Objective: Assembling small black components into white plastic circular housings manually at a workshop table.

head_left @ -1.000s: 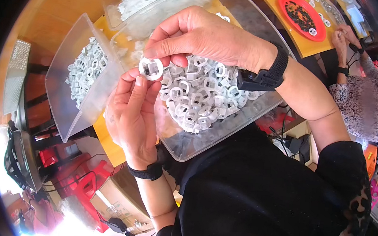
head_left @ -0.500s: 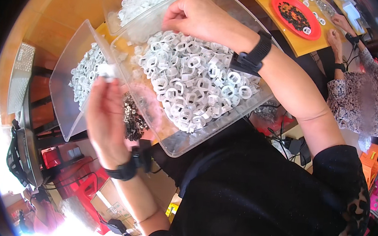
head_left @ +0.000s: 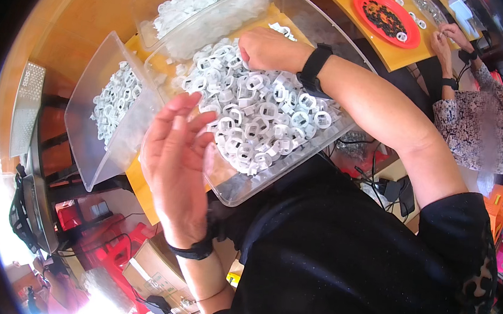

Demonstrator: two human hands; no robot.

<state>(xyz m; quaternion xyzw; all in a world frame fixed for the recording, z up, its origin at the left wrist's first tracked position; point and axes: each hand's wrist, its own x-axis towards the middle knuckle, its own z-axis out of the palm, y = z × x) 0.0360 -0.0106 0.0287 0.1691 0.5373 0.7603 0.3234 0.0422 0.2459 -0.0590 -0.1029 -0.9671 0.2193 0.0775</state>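
My left hand is raised at the near left corner of a large clear plastic bin. Its fingers are spread and nothing shows between them. Inside the bin lies a heap of small white ring-shaped plastic parts, many with a dark square opening. My right hand rests over the far side of this heap, its fingers curled down among the parts. The fingertips are hidden, so what they pinch cannot be made out. Both wrists wear black straps.
A clear bin at the left and another behind hold more white parts. At the far right, a co-worker's hands are near a red plate of small dark pieces. A cardboard box stands low left.
My left hand moved right from beside the left bin, and the white part in its fingers is gone. My right hand shifted right and nearer over the heap. The pink dish of dark pieces no longer shows.
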